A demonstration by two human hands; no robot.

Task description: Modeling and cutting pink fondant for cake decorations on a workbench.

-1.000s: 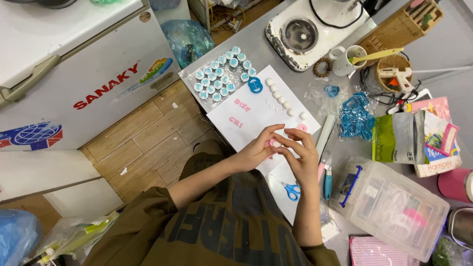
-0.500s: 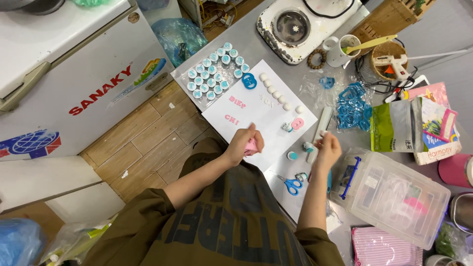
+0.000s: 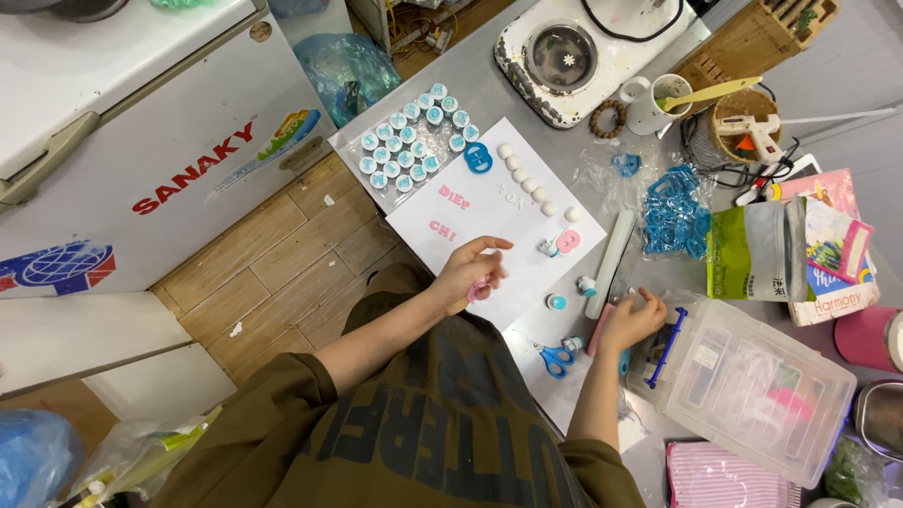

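Two hands work over a smooth white sheet laid on a grey tabletop. The left hand, at the sheet's near edge, curls its fingers around a small soft pink lump, thumb and forefinger stretched forward. The right hand, just past the sheet's right edge, is closed loosely with its fingertips down beside a white cylindrical roller; what it grips, if anything, I cannot tell. On the sheet's far right lie a row of white round balls and a flat pink figure-eight piece. Blue-handled scissors rest at the sheet's near right corner. Beyond the right hand stands a clear plastic box with a blue latch.
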